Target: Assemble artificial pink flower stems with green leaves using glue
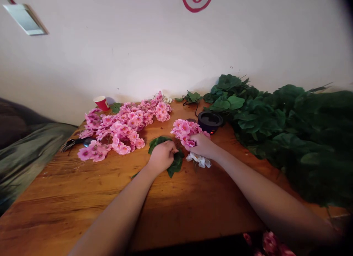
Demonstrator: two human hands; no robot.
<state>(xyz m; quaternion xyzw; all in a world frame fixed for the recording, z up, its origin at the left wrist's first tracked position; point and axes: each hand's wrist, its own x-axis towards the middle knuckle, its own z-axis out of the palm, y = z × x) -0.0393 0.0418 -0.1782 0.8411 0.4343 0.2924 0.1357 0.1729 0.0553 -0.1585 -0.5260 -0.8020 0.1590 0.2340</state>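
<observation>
Near the middle of the wooden table (110, 197), my left hand (162, 157) is closed on green artificial leaves (175, 166), which stick out on both sides of the fist. My right hand (200, 144) reaches into a bunch of pink artificial flowers (184, 131), its fingers closed and partly hidden by the petals. Just below that hand lie white artificial flowers (200, 160). A small round black pot (210, 121) with a red light stands right behind the right hand; its inside looks dark.
A large heap of green leaves (275, 120) covers the right side. More pink flowers (127, 123) spread over the left, with a red paper cup (101, 103) behind them. A dark tool (74, 143) lies at the left edge. A white wall (138, 46) bounds the back.
</observation>
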